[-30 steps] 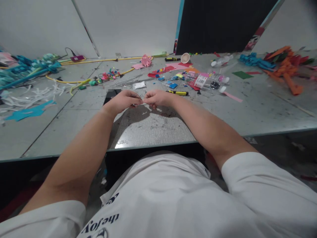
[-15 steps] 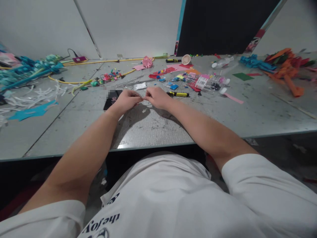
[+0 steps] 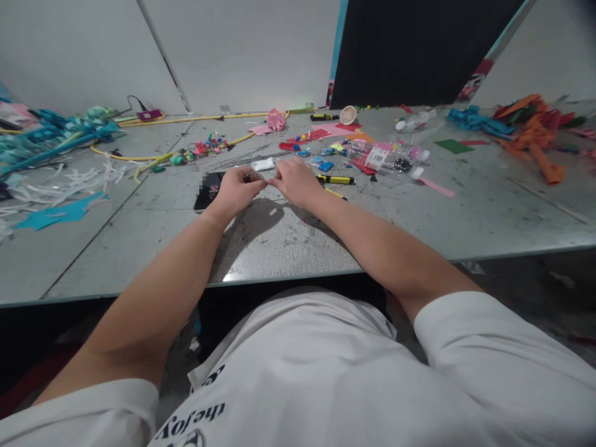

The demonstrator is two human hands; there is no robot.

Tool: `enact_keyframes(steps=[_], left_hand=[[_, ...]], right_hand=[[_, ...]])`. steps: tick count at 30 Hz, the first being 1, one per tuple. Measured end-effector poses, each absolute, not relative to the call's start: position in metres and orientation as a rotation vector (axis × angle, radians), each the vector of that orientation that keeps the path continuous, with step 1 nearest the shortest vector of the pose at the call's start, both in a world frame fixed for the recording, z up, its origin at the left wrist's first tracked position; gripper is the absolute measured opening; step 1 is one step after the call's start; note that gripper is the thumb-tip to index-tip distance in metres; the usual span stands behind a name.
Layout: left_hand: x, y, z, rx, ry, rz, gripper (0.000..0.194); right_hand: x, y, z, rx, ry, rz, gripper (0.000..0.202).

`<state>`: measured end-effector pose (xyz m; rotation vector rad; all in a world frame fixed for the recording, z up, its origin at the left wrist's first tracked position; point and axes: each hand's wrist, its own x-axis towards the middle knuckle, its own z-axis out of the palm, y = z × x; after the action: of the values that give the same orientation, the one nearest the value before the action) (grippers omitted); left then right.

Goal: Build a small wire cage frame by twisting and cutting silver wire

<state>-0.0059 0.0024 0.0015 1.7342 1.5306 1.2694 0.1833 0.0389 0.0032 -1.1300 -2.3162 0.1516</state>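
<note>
My left hand (image 3: 239, 191) is closed in a pinch above the table, beside a black phone (image 3: 207, 194) that lies partly behind it. Facing it, with fingertips almost touching, my right hand (image 3: 294, 181) is pinched as well. Whatever sits between the fingertips is too small to make out. Just beyond the hands lies a small white packet (image 3: 263, 164). A yellow and black cutter (image 3: 336, 180) rests right of my right hand, and another thin yellow item (image 3: 336, 194) shows close to that wrist.
Plastic bottles (image 3: 386, 158), a green paper piece (image 3: 454, 146) and orange strips (image 3: 540, 146) lie to the right. White strips (image 3: 65, 180), blue paper (image 3: 63, 213) and a yellow cord (image 3: 123, 156) are at left. The table's front edge (image 3: 288, 277) runs before my body.
The view has shifted slightly. The thin yellow item by my right wrist has come into sight. Both hands keep their pinch at nearly the same place.
</note>
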Motion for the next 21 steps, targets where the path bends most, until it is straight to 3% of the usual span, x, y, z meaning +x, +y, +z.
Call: enact_keyframes(steps=[12, 21], left_hand=[[-0.007, 0.002, 0.001, 1.634, 1.527, 1.335, 0.021], [-0.006, 0.006, 0.004, 1.391, 1.386, 1.346, 0.018]], right_hand=[[0.179, 0.054, -0.011, -0.958, -2.198, 0.384, 0.026], [0.183, 0.061, -0.011, -0.852, -1.957, 0.532, 0.013]])
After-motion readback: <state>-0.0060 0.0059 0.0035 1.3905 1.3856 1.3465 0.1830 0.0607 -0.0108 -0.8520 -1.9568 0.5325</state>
